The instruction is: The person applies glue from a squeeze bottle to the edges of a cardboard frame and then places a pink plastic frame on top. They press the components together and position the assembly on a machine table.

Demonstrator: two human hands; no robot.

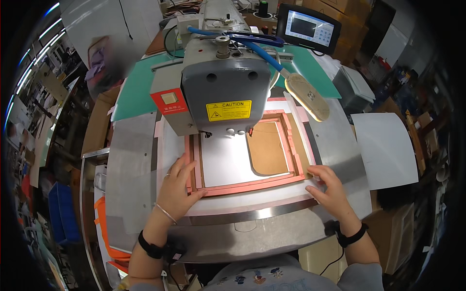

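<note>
A pink-taped rectangular frame (pixel 242 186) lies flat under the head of a grey sewing machine (pixel 225 82). Inside it are a white sheet (pixel 223 162) and a brown piece with a rounded corner (pixel 267 145). My left hand (pixel 178 188) rests at the frame's near left corner, fingers spread along its side. Near the right side, my right hand (pixel 329 189) has thumb and fingers apart by the frame's near right corner; whether it touches cannot be made out. Neither hand grips anything.
The metal table (pixel 131 179) curves around the work. A red switch box (pixel 171 99) and a lamp on a blue flexible arm (pixel 307 96) flank the machine head. A control screen (pixel 308 28) stands behind right. A white sheet (pixel 386 150) overhangs at right; a blue bin (pixel 63 213) sits left.
</note>
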